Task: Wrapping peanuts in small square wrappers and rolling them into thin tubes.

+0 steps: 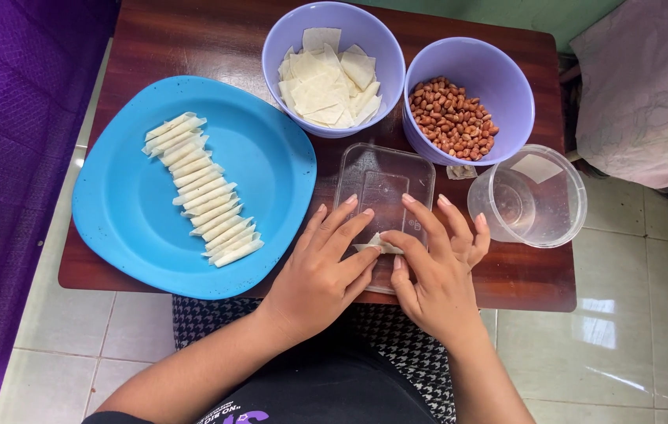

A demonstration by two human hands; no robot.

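Both forearms reach forward side by side. The left hand [320,271] and right hand [434,271] lie palm-down, fingers [350,228] curled inward, thumbs and forefingers pinching together where they meet.

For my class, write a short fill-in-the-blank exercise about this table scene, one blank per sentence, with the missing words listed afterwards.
1. The finished rolls lie in a row on a large ____ plate.
2. The purple bowl nearer the clear round container holds ____.
3. The left hand and the right hand pinch a small wrapper over a clear, rectangular plastic ____.
4. The other purple bowl holds flat, pale ____.

Missing words: blue; peanuts; lid; wrappers
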